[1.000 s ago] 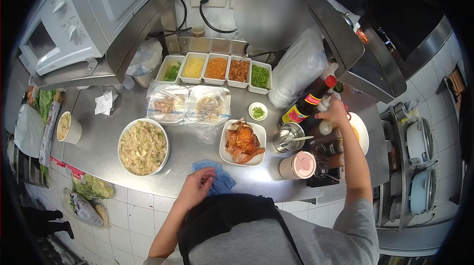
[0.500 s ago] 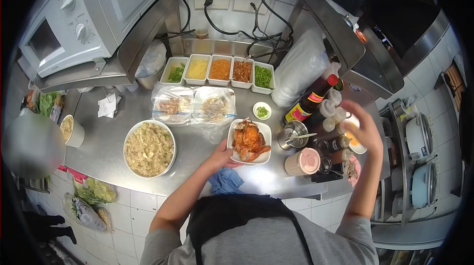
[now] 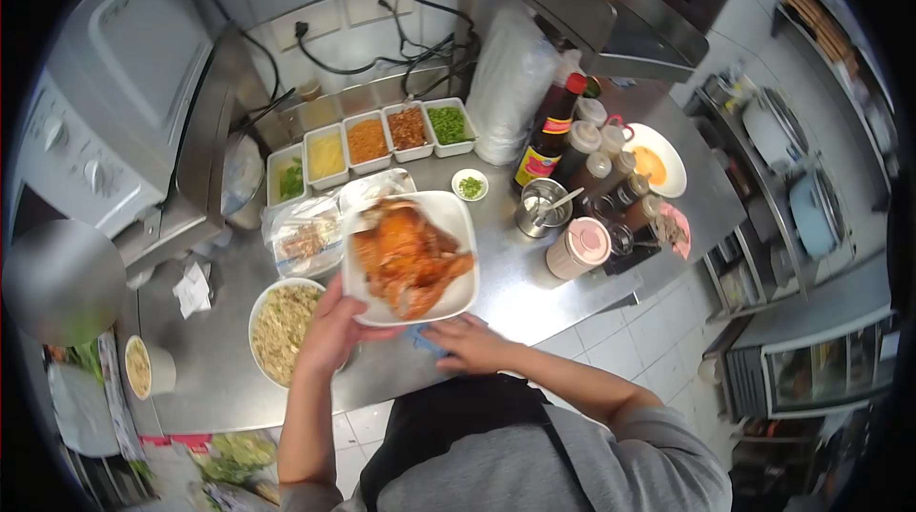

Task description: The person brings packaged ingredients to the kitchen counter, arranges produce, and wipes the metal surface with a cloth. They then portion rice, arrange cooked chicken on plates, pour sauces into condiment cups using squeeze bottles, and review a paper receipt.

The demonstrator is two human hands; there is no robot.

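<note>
My left hand (image 3: 334, 329) is closed on the near left edge of a square white dish (image 3: 463, 297), thumb over the rim. It is held up above the counter, and a piece of browned roast chicken (image 3: 410, 254) lies in it. My right hand (image 3: 469, 344) rests on a crumpled blue cloth (image 3: 426, 344) at the counter's front edge, fingers stretched out and partly covering it. Left of the dish stands a large bowl of fried rice (image 3: 281, 326), partly hidden behind my left hand and wrist.
White tubs of toppings (image 3: 367, 142) line the back of the counter (image 3: 219, 369). On the right stand a red-capped sauce bottle (image 3: 547, 135), a metal cup (image 3: 542, 211), a pink-lidded container (image 3: 579, 247) and a bowl with orange liquid (image 3: 668, 154). A paper cup of rice (image 3: 153, 367) stands at left.
My left hand has lifted the dish of chicken off the counter, up toward the camera. My right hand has come from the bottles at right down to the blue cloth. The view has turned.
</note>
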